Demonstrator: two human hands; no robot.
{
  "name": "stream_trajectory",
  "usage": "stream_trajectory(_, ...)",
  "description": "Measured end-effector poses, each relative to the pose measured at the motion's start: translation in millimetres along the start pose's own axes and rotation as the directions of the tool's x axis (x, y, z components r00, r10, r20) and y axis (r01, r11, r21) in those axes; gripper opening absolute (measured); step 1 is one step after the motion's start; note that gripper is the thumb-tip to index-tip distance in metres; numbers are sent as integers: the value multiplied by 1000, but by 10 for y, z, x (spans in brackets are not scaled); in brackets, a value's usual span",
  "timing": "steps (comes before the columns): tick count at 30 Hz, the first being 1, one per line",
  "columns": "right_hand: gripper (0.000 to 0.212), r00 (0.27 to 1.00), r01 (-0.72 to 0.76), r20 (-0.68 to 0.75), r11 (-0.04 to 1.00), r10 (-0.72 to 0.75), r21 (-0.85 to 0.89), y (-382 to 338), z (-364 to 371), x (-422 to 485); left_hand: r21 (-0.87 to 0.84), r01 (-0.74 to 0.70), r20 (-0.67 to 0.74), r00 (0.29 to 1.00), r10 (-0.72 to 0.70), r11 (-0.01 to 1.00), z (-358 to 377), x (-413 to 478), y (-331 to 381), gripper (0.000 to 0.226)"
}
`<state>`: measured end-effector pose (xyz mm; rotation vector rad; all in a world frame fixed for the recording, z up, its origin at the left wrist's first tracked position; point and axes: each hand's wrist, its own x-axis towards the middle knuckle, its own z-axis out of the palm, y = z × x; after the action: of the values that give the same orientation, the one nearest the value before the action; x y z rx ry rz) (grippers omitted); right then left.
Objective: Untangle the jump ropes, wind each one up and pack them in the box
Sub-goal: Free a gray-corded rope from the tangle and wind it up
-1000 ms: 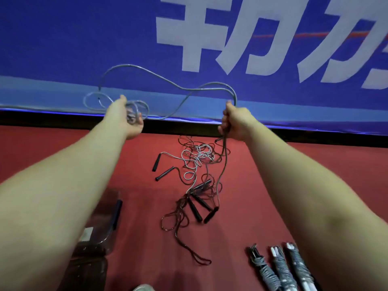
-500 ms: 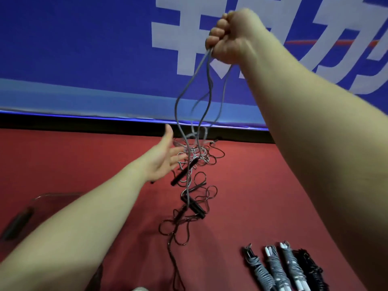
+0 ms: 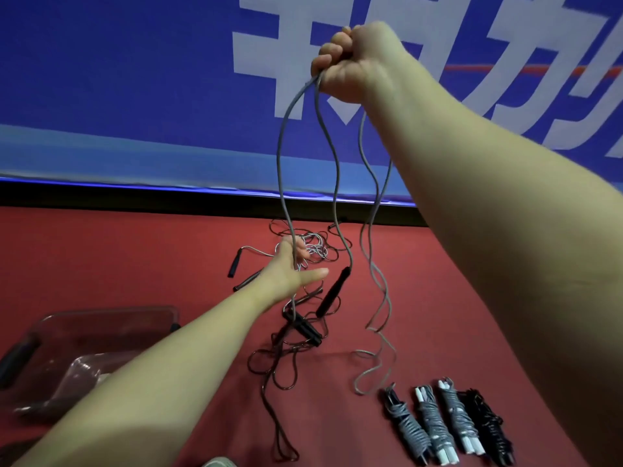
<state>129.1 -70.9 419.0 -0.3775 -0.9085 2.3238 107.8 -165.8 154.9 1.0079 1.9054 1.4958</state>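
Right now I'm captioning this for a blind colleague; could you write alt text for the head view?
A raised right hand grips a grey jump rope whose strands hang to a red surface, while the left hand reaches for one strand above a tangle of ropes. Four wound ropes lie lower right, a clear box lower left.

Grey rope (image 3: 281, 156) at centre looks like smooth semi-matt plastic-coated cord, black handles (image 3: 332, 291) matt plastic, box (image 3: 111, 311) at lower left clear glossy plastic, red floor covering (image 3: 135, 257) matt and cloth-like, blue banner (image 3: 118, 79) across the top smooth with slight sheen.
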Motion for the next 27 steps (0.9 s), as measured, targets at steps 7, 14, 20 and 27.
stream_trajectory(7,37,992,-27,126,999,32,-43,-113,24,-123,-158,-25,151,987,49,987,158,149,108,30)
stream_trajectory(14,37,972,99,233,891,8,-444,-254,-194,14,149,18,88,996,-31,989,-25,128,-255,21)
stream_trajectory(20,37,992,-15,110,910,66,-414,-169,-484,224,251,148,111,977,-180,957,-302,-41,-579,29)
stream_trajectory(27,62,987,-148,-155,637,44,-757,193,-1328,470,-455,272,66,960,-273,848,-154,56,-315,36)
